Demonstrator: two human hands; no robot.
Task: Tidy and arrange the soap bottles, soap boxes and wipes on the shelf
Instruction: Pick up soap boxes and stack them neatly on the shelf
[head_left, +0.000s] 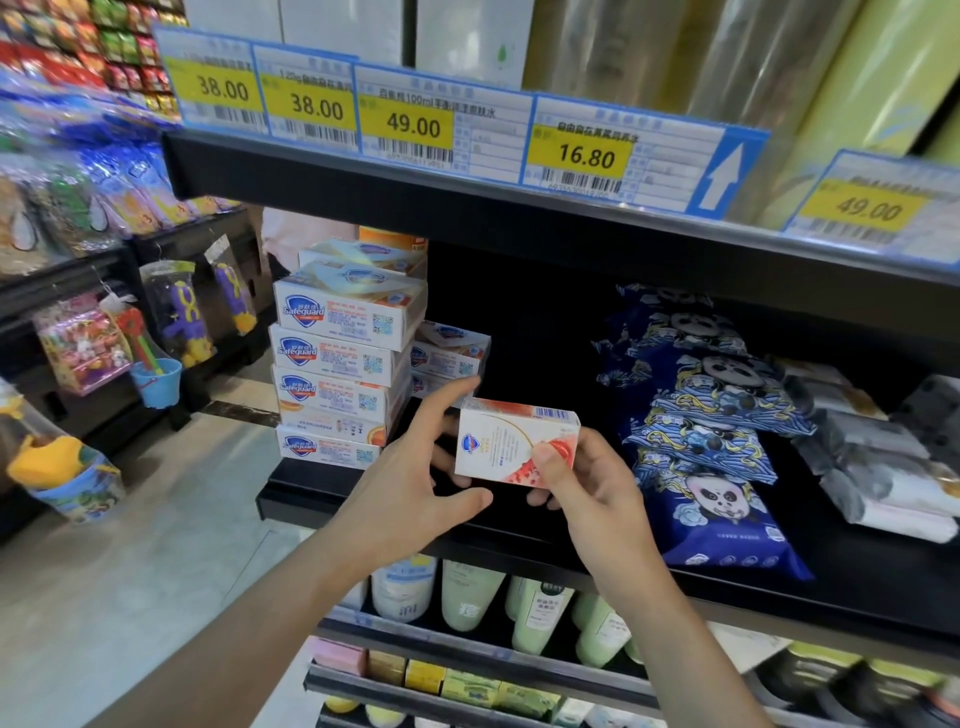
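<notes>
Head view: both hands are holding one soap box (511, 441) just above the front of the black shelf (363, 506).

The right hand (582, 483) is pinching the box's right end with its thumb curled over the face; the left hand (421, 478) is spreading loosely open, its fingers touching the box's left side. A stack of soap boxes (337, 364) is standing to the left, and panda-print wipes packs (711, 415) are lying to the right.
</notes>
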